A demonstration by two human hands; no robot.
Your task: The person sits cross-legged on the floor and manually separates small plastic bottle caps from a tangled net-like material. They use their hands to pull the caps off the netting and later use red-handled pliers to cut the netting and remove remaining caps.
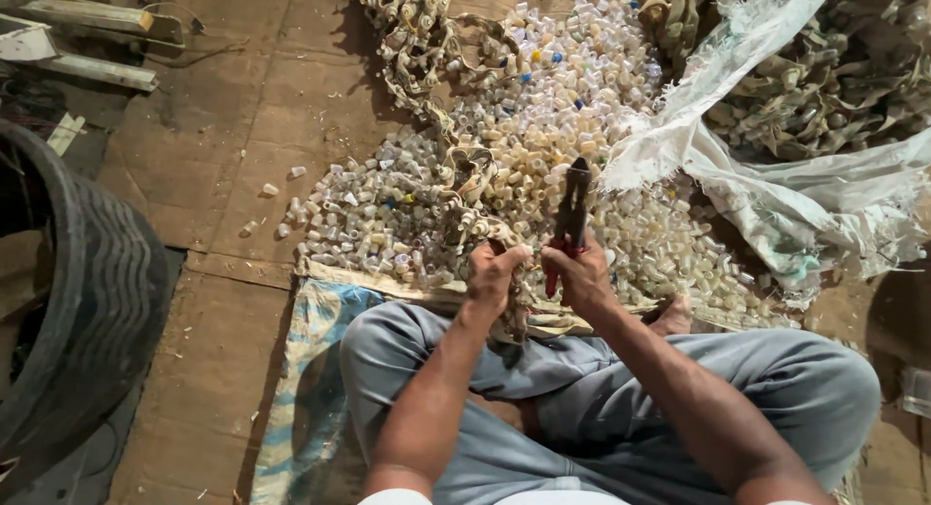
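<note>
My right hand [580, 275] grips the red handles of dark pliers [571, 209], whose jaws point away from me over the heap. My left hand [493, 274] is closed on a strip of small pale plastic pieces [464, 180] that trails up from my lap across the floor. In front of both hands lies a wide heap of small white and cream plastic caps [543, 127], with a few blue ones among them. I sit cross-legged in grey trousers, knees spread to either side.
A torn white woven sack [776, 190] at the right holds more tangled strips [834, 78]. A black rubber tyre [87, 301] stands at the left. Metal bars [87, 40] lie at the top left. A blue patterned cloth [310, 389] lies under my left knee on the brown floor.
</note>
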